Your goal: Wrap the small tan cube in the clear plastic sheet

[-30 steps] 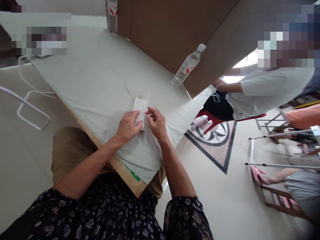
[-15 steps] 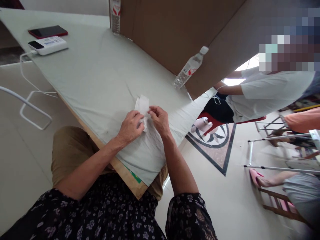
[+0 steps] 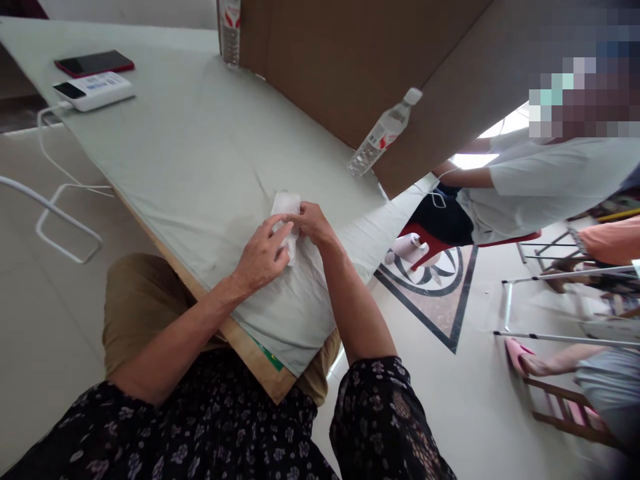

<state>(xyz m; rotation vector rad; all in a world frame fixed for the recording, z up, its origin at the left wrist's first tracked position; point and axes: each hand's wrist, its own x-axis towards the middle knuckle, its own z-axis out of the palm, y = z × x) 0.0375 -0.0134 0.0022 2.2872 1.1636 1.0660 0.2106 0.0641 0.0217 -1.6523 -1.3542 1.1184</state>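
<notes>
A small white folded tissue or cloth piece (image 3: 285, 203) lies on the pale green cloth that covers the table (image 3: 200, 153). My left hand (image 3: 263, 253) presses on its near part with curled fingers that pinch it. My right hand (image 3: 313, 223) meets the left from the right side, its fingertips closed on the same white piece. Both hands work close together near the table's front edge, and the lower part of the piece is hidden under them.
A plastic water bottle (image 3: 383, 133) leans on a tall brown cardboard divider (image 3: 350, 67); a second bottle (image 3: 229, 33) stands at its far end. A red phone (image 3: 94, 63) and a white power bank (image 3: 94, 90) with a cable lie far left. Another person in white (image 3: 540, 183) sits beyond the divider.
The white piece has been folded down and now looks shorter and flatter on the cloth. Both hands have shifted slightly forward over it, the right hand turning more over the piece.
</notes>
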